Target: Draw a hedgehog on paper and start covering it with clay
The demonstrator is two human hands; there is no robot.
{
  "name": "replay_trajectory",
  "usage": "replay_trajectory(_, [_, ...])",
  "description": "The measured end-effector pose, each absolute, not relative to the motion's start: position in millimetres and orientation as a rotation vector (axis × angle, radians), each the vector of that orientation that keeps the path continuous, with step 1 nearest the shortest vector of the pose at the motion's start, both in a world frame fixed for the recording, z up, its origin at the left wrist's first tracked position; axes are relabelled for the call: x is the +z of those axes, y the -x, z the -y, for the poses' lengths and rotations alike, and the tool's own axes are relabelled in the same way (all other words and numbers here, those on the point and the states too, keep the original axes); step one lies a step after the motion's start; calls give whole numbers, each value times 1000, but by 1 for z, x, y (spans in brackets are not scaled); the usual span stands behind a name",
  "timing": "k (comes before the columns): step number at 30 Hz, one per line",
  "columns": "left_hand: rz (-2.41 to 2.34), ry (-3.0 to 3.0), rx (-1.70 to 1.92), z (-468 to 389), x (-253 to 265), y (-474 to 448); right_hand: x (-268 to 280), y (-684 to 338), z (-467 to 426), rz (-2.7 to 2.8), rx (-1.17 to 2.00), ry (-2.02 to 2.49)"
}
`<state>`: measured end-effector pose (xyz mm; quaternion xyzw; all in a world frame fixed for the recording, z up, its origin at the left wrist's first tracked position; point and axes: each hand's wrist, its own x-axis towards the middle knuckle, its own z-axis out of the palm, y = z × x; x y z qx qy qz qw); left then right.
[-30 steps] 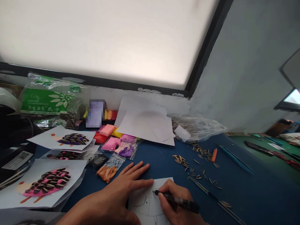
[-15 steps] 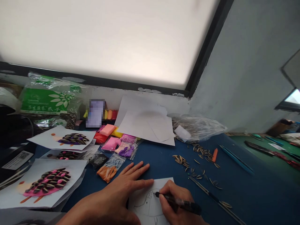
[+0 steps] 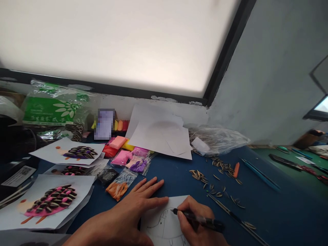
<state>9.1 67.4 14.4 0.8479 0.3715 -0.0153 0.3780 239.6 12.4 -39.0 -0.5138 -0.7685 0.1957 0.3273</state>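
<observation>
A small white sheet of paper (image 3: 153, 234) lies at the table's front edge, bearing a line drawing of an animal-like outline with a dot and short legs. My left hand (image 3: 135, 206) rests flat on the paper's left side and the table, fingers spread. In my right hand (image 3: 196, 218) a dark pen (image 3: 202, 221) is gripped, its tip at the curved upper line of the drawing. To the left, two finished pictures show hedgehog shapes of clay and sunflower seeds: a pink hedgehog (image 3: 52, 201) and a purple hedgehog (image 3: 80, 152).
Bagged coloured clay (image 3: 123, 157) lies beyond my left hand. Loose sunflower seeds (image 3: 198, 176), a metal tool (image 3: 230, 213), an orange clay stick (image 3: 236, 169) and blue tweezers (image 3: 260, 174) lie right. White sheets (image 3: 159, 135) and a green seed bag (image 3: 48, 109) stand at the back.
The pen tip has shifted slightly right along the drawing's upper line, adding small marks there. My left hand has stayed in place.
</observation>
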Motion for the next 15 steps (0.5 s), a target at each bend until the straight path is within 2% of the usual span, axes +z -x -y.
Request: replay_trajectory(15, [-961, -2176, -34, -66, 14, -9, -37, -238, -12, 2041, 517, 1342])
